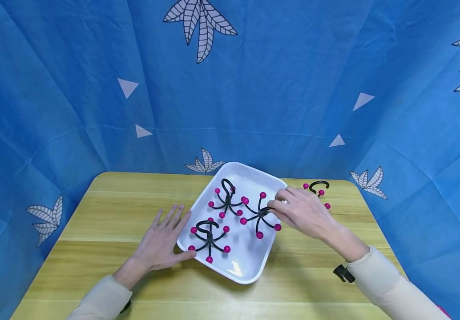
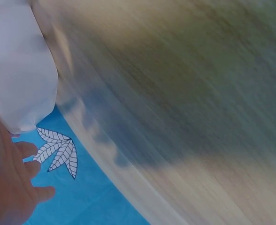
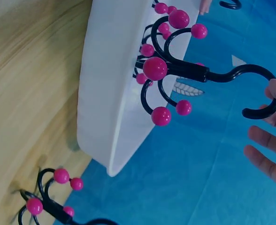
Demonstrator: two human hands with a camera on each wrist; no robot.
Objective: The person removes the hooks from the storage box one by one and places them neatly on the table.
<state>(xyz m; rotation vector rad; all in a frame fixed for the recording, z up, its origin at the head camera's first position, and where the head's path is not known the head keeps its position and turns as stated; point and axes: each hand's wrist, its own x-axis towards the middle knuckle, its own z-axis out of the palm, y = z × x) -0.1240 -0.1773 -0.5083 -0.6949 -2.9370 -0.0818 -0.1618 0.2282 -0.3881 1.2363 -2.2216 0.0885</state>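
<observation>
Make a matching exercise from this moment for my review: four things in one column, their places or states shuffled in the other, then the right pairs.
Things
1. left hand
2. right hand
3. white tray
4. blue curtain

Places and states
A. hangs behind the wooden table, printed with white leaves
B. holds a black hanger with pink balls by its hook
C. has its fingers straight, at the rim of a container
D. sits on the table with two other black hangers inside

Pairs: 1-C, 2-B, 3-D, 4-A
</observation>
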